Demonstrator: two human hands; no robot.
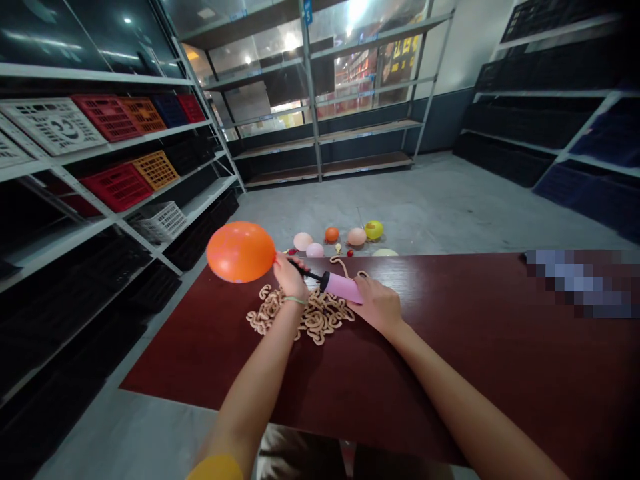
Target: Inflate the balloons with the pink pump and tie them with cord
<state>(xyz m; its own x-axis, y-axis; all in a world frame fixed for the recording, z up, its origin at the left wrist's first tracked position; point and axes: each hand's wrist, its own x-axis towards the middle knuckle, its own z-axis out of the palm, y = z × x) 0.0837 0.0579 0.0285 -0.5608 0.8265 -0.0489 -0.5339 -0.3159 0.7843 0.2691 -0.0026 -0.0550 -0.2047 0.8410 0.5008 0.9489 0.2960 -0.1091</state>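
Observation:
An inflated orange balloon (241, 252) is at the far end of my left hand (291, 277), whose fingers are closed around its neck. From that hand a black rod (313, 275) runs right into the pink barrel of a hand balloon pump (343, 287). My right hand (377, 305) is wrapped around the barrel's near end. Beneath both hands, a loose heap of beige curled strips (320, 320), like uninflated long balloons, lies on the table. My left hand hides part of the heap and the balloon's neck.
The dark red table (450, 373) spans the front. Past its far edge, balloons lie on the floor, including an orange one (331, 234) and a yellow one (374, 230). A pixelated patch (575, 280) covers the table's right side. Shelves with crates (115, 183) stand left.

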